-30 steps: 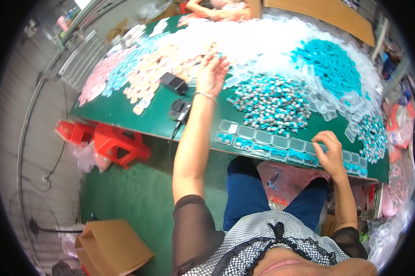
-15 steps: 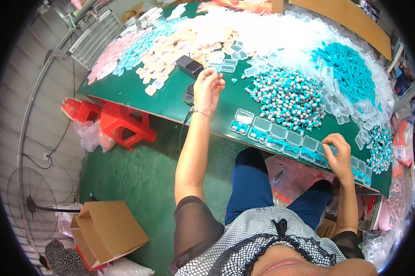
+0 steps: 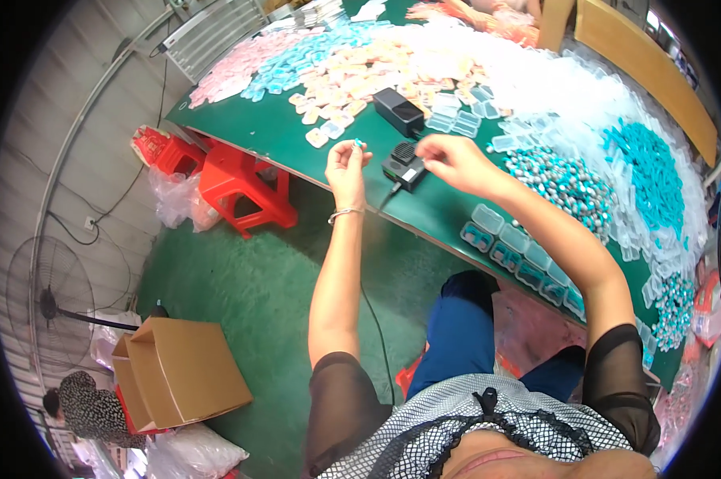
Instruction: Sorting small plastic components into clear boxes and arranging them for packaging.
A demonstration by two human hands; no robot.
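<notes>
My left hand [image 3: 348,174] is raised over the table's front edge, its fingertips pinched on a small teal-and-grey piece [image 3: 358,144]. To its right, my right hand [image 3: 459,165] reaches across with fingers bent together, just above a black device with a round grille [image 3: 406,164]. Whatever its fingertips hold, if anything, is too small to make out. Below my right forearm runs a row of open clear plastic boxes [image 3: 506,254] with teal pieces inside, partly hidden by the arm. Beyond the forearm lies a heap of teal-and-grey pieces [image 3: 564,188].
A black block-shaped case [image 3: 398,110] stands behind the device. Farther back lie piles of pink, blue and peach cases [image 3: 352,84], clear plastic parts and teal strips [image 3: 649,180]. A red stool [image 3: 249,188], a cardboard box [image 3: 189,371] and a fan [image 3: 47,303] are at the left.
My right hand has left the row of boxes and swung left to beside the black device. The view has turned, shifting the table rightward. My left hand still pinches near the table edge.
</notes>
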